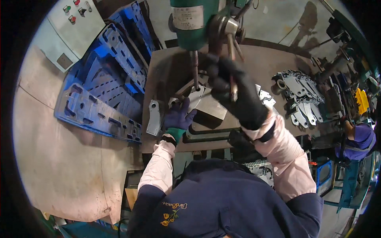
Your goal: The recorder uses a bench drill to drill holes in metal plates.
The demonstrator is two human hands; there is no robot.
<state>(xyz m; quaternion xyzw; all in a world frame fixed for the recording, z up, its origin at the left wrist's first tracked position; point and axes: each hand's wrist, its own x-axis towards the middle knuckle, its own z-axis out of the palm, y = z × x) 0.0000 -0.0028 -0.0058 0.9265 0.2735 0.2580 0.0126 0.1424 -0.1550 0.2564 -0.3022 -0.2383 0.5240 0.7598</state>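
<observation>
My left hand [177, 116], in a purple glove with a green cuff, is at the left edge of a flat grey metal plate [196, 96], its fingers pressed on it and the thumb toward the block. The plate lies in a fixture against a metal block [212, 107]. The drill press spindle [195, 67] comes down on the plate's far end; whether the tip touches cannot be made out. In a black glove, my right hand [236, 91] is wrapped round a feed lever [232, 63] of the green drill press [188, 23].
One more metal plate [154, 117] lies to the left on the workbench [254, 59]. Stacked plates [299, 91] are on the right. Blue plastic pallets [101, 107] stand at the left, below a control box [69, 31]. Another person [359, 141] is at the far right.
</observation>
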